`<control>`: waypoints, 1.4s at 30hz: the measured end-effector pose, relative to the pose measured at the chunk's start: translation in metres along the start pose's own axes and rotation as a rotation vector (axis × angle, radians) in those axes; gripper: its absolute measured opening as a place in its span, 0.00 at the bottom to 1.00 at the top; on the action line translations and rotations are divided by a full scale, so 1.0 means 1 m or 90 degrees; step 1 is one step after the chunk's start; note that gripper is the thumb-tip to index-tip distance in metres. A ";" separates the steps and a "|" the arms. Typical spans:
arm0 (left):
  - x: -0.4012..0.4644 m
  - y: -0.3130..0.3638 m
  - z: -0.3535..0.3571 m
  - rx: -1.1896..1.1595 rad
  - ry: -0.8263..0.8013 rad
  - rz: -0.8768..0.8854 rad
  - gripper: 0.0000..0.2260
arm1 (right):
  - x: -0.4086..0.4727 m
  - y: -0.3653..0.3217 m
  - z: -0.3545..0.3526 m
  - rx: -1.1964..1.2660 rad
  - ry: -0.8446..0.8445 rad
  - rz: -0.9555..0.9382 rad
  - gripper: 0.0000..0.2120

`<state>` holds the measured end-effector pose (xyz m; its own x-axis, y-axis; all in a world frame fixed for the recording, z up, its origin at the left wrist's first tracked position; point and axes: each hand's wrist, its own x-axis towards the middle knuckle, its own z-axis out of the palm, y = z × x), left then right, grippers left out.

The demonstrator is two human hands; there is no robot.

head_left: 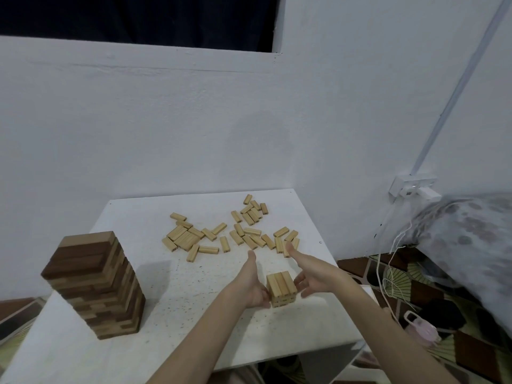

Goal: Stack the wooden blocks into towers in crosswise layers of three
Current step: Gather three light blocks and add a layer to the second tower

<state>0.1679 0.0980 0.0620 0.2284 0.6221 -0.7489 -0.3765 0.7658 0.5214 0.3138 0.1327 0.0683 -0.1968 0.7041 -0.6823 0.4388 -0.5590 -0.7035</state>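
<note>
On the table (194, 314), the finished dark tower (97, 286) is standing at far left; your left hand (250, 284) and right hand (310, 278), fingers straight and released, are flanking the short pale tower (281, 289); loose blocks (235, 231) are lying scattered behind.

White walls (194, 120), dark window (138, 18), wall socket (412, 187), white table (83, 342).

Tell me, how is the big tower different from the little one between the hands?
The big tower has many layers; the little tower has only a few. The big tower mixes dark brown and light blocks; the little tower is all pale wood. The big tower stands alone on the table's left; the little tower sits between the left hand and right hand. Both stand upright in crosswise layers.
</note>
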 end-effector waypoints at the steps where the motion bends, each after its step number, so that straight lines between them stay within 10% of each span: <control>1: 0.003 -0.001 -0.001 0.005 0.013 0.006 0.41 | 0.000 0.002 0.000 0.006 0.000 0.001 0.42; 33: -0.016 0.000 0.021 -0.024 -0.008 0.030 0.35 | 0.001 -0.001 0.011 0.044 -0.029 -0.024 0.37; 42: 0.008 0.020 -0.075 0.292 0.210 0.291 0.13 | 0.012 -0.023 0.020 -0.199 0.184 -0.224 0.21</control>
<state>0.0949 0.1056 0.0358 -0.1709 0.8702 -0.4622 0.0615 0.4776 0.8764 0.2842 0.1454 0.0720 -0.1486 0.9411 -0.3037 0.6387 -0.1431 -0.7560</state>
